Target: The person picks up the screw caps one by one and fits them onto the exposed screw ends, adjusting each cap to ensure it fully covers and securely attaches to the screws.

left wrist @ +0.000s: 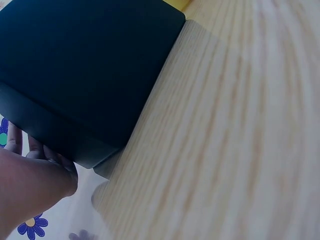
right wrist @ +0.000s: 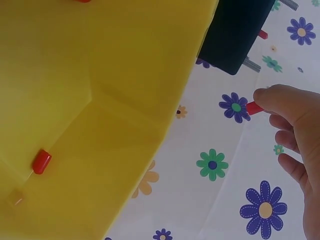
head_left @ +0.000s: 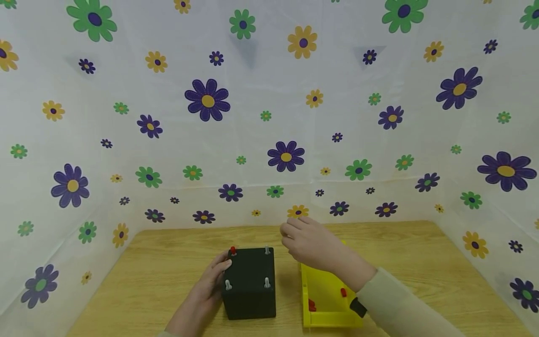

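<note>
A black box [head_left: 249, 274] stands on the table with several threaded metal studs sticking up at its top corners. A red cap [head_left: 233, 250] covers the far left stud; the other studs, such as the near right stud [head_left: 267, 282], are bare. My left hand [head_left: 210, 277] holds the box's left side, thumb at the top edge. Between thumb and forefinger, my right hand [right wrist: 295, 120] pinches a small red cap [right wrist: 254, 108]. In the head view that right hand is raised above the far end of a yellow bin [head_left: 322, 290], right of the box, its cap hidden there.
Loose red caps [head_left: 311, 305] lie inside the yellow bin, one of them [right wrist: 42, 161] close to its wall. A wooden table [head_left: 168, 262] bears everything. Flower-printed white sheeting [head_left: 252, 135] encloses the back and both sides. A black strap piece [head_left: 358, 307] is at the right wrist.
</note>
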Available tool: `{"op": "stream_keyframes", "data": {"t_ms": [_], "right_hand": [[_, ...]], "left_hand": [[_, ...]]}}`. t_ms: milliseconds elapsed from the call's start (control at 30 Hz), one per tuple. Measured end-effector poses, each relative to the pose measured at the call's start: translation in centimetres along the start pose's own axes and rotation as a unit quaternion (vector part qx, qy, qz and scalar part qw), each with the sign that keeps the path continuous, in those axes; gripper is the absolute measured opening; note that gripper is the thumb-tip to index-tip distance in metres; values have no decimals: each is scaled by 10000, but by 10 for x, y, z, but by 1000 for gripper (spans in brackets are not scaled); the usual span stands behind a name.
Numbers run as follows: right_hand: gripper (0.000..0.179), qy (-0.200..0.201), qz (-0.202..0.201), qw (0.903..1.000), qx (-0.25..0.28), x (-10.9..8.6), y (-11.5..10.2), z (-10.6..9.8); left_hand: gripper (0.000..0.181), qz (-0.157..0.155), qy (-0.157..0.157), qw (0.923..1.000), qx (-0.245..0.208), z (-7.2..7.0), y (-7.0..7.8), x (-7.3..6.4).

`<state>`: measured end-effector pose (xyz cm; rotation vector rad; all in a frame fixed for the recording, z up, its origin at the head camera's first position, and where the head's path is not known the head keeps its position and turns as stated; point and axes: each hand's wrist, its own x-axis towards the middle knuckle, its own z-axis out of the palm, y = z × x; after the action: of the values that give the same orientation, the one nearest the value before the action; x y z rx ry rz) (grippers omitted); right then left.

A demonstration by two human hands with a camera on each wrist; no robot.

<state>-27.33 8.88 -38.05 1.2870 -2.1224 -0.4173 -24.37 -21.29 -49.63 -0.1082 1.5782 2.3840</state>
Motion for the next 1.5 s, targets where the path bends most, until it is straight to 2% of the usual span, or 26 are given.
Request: {"op": "stream_keyframes", "data": {"t_ms": [233,433,700,967,1200,1300,1500], "right_hand": [[15,117,34,9999,51,2,-1,0],[14,220,51,9997,74,5,-3,2],[14,133,38,9999,14,7,-6,2],[13,337,25,9994,-23,11,-8,2],[13,406,78,9991,108,14,-9,2],[13,401,100,9991,129,15,-9,2],[12,418,95,9990,114,17,-9,2]], "left_hand": [[25,37,-155,9999,67,-3,0,1],[23,18,-115,9999,5,-3,-1,2],[29,163,-494,9986,13,-4,-1,2],[25,95,-387,9992,38,-5,-2,4],[30,236,-595,9979,-43,-5,-2,3],[29,209,-523,9984,-24,-4,-2,2],[27,45,-77,9999,87,-2,-2,2]]}}
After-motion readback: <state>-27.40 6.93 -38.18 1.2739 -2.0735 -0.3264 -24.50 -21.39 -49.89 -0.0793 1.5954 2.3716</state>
